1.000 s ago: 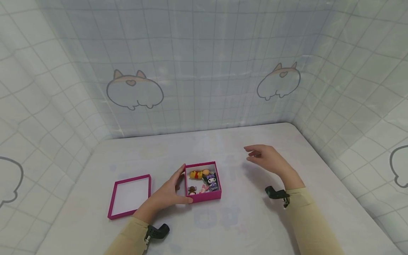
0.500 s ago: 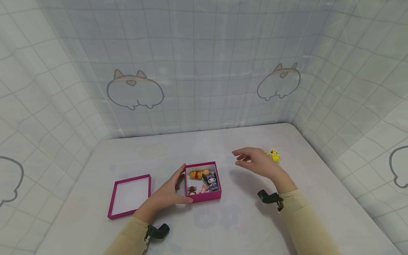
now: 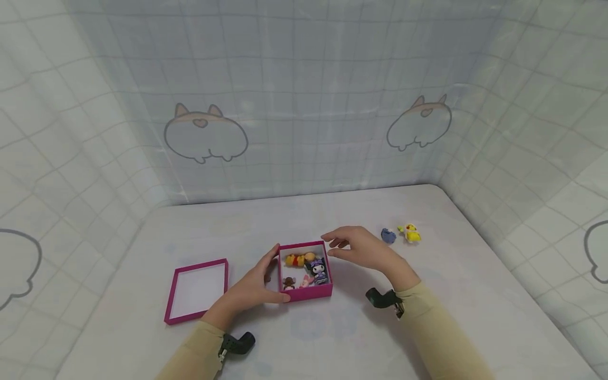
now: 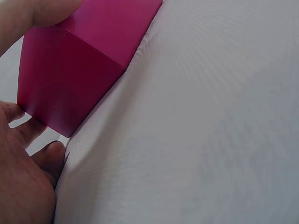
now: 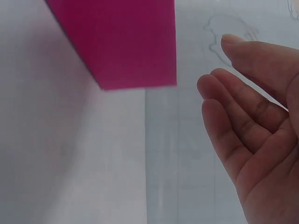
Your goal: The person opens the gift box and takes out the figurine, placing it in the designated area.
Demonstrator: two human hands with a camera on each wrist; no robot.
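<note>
My left hand (image 3: pixel 252 289) holds the left side of an open magenta box (image 3: pixel 310 294), thumb on the near corner and fingers at the far one. The left wrist view shows the thumb against the outer wall (image 4: pixel 70 74). Inside lie small toy figures: a yellow-and-red bear (image 3: pixel 295 260), a black-and-purple figure (image 3: pixel 320 270), a pink one (image 3: pixel 306 282), a brown-headed one (image 3: pixel 288 283) and a peach-coloured round part (image 3: pixel 310 256). My right hand (image 3: pixel 364 249) hovers by the box's far right corner, fingers loosely bent around nothing; the right wrist view (image 5: pixel 261 121) shows a gap to the box.
A magenta-rimmed lid (image 3: pixel 197 289) with a white inside lies left of the box. Toward the back right of the white table (image 3: pixel 456 295) lie a blue figure (image 3: pixel 388 236) and a yellow figure (image 3: pixel 411 233). A grid-patterned curtain (image 3: pixel 309 105) surrounds the table.
My right hand has moved left to the box, uncovering the yellow figure and then the blue one. The left hand keeps its hold, and the box stays in place.
</note>
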